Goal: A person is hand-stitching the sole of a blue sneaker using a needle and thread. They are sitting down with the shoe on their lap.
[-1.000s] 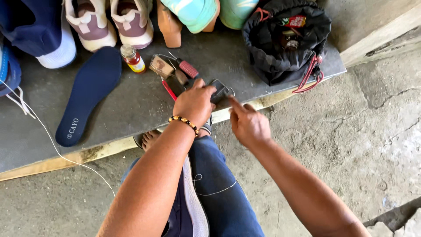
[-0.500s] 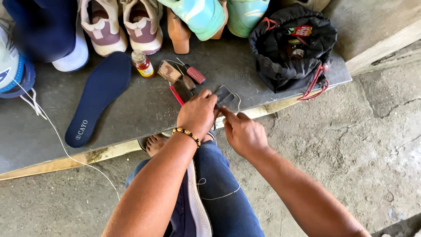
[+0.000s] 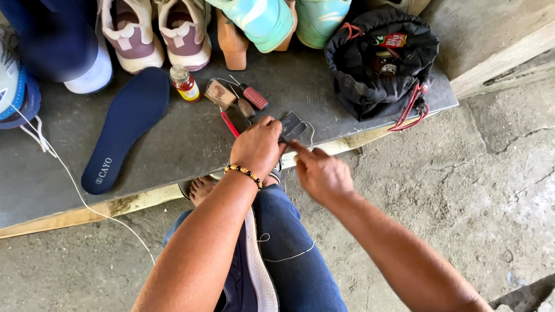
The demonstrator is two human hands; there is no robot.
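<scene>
- At the surface's front edge, my left hand grips a small dark flat piece.
- My right hand pinches beside it, index touching.
- Red-handled tools lie just behind.

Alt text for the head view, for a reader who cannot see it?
Seen from above, a left hand and right hand work together on a small dark flat piece at the edge of a grey board, beside a blue insole, shoes and a black bag.
</scene>
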